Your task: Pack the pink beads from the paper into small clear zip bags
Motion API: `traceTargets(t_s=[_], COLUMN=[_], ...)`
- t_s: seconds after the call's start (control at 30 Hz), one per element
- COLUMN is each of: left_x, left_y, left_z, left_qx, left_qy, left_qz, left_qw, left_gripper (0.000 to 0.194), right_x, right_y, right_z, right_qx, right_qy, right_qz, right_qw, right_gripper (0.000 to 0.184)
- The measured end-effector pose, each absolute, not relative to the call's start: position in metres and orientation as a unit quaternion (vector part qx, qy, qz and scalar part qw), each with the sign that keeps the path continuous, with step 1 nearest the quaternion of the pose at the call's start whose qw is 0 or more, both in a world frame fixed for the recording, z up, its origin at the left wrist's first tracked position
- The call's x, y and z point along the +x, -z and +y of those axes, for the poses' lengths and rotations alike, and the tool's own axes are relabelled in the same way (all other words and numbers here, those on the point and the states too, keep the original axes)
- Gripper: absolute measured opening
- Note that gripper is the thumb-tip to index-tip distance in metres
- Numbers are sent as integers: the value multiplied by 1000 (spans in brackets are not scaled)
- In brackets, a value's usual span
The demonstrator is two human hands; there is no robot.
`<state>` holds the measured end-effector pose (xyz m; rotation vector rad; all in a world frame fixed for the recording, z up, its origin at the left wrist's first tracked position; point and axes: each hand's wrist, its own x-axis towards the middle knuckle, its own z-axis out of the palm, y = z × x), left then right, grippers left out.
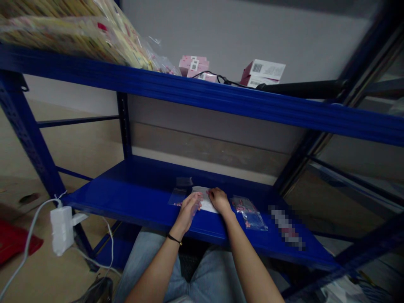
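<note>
Resting left hand (188,210) and right hand (219,200) on a thin, glossy plastic bag (203,201).

The left hand (187,212) and right hand (219,201) are placed on a flat packet (207,205) on the lower shelf (126,185), with a plastic bag (177,197) laid to the left and a bag of small pieces (249,213) to the right. Cartons (194,65) are set on the upper shelf (158,84), beside a large package (78,38). A power adapter (62,230) is hung at the lower shelf's left end.
</note>
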<state>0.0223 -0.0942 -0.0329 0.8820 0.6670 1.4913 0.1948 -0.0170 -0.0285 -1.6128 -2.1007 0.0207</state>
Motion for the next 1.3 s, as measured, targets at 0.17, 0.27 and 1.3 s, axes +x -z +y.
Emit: traceTargets(t_s=[0.17, 0.27, 1.3], left_x=[22, 22, 19], left_y=[30, 28, 29], left_z=[-97, -98, -98], left_qx=[387, 395, 335], left_qy=[-640, -637, -648], left_qz=[278, 273, 251], left_qw=[602, 603, 636], left_gripper=[45, 42, 48], right_x=[194, 185, 210], right_y=[-10, -41, 22], right_z=[-27, -45, -1], right_qx=[-500, -425, -588], right_qy=[-229, -330, 44], right_qz=[-721, -732, -791], right_qw=[422, 417, 161], right_gripper=[24, 26, 21])
